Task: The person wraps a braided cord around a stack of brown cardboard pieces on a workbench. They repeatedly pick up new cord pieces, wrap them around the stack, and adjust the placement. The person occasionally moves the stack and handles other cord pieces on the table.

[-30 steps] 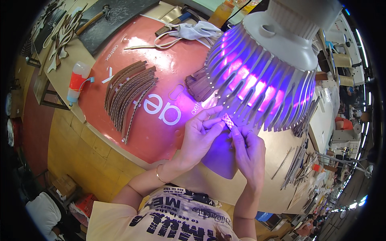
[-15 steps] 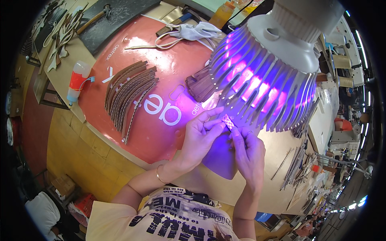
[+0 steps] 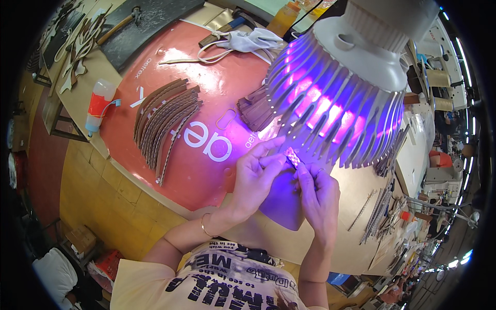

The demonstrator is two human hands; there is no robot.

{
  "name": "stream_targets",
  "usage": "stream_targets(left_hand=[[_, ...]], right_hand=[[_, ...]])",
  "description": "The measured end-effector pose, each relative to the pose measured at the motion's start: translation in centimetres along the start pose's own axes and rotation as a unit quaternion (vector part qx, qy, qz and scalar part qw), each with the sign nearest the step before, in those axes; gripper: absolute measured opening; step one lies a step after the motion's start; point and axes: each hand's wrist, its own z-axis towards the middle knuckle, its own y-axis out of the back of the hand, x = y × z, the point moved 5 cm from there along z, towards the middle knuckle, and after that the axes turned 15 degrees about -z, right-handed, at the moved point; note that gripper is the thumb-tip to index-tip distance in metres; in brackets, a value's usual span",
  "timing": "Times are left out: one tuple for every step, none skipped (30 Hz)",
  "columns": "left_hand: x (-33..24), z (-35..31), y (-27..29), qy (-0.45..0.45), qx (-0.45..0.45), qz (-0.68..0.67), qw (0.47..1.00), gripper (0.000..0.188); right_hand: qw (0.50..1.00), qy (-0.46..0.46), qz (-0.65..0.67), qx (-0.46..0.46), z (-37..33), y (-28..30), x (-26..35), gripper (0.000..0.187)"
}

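Note:
Under a glowing purple lamp [image 3: 336, 98], a short, narrow braided strip [image 3: 293, 156] stands between my two hands, lit pink and white. My right hand [image 3: 319, 199] pinches its lower end between thumb and fingers. At the upper end, the thumb and a finger of my left hand [image 3: 257, 173] close on the strip's edge, while the index finger stretches out toward the lamp. The left fingers partly hide their contact with the strip. Left of my hands, a fan of brown braided strips [image 3: 165, 121] lies on a red printed sheet [image 3: 191, 181].
Brown flat strips [image 3: 257, 109] lie beside the lamp's rim. A white face mask [image 3: 253, 40] and a hammer [image 3: 227, 30] are at the back. A red-banded bottle [image 3: 99, 108] stands at the left edge. More thin strips [image 3: 380, 209] lie on the right.
The left thumb has drawn back slightly from the strip's face, showing a little more of the braid. Both hands otherwise keep their places, and the lamp appears slightly further left.

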Motion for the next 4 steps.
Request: stream_targets(left_hand=[[-0.12, 0.09, 0.12, -0.003, 0.0, 0.015, 1.0, 0.042], [-0.29, 0.2, 0.23, -0.005, 0.0, 0.029, 1.0, 0.042], [-0.36, 0.3, 0.3, 0.007, 0.002, 0.064, 0.998, 0.043], [-0.49, 0.39, 0.38, 0.018, 0.004, 0.099, 0.995, 0.044]], right_hand=[[1.0, 0.001, 0.0, -0.008, 0.03, 0.04, -0.01, 0.03], [1.0, 0.002, 0.0, -0.016, 0.08, 0.05, 0.0, 0.03], [1.0, -0.001, 0.01, -0.018, 0.14, -0.04, -0.02, 0.029], [1.0, 0.002, 0.0, -0.024, 0.12, 0.04, 0.01, 0.029]])
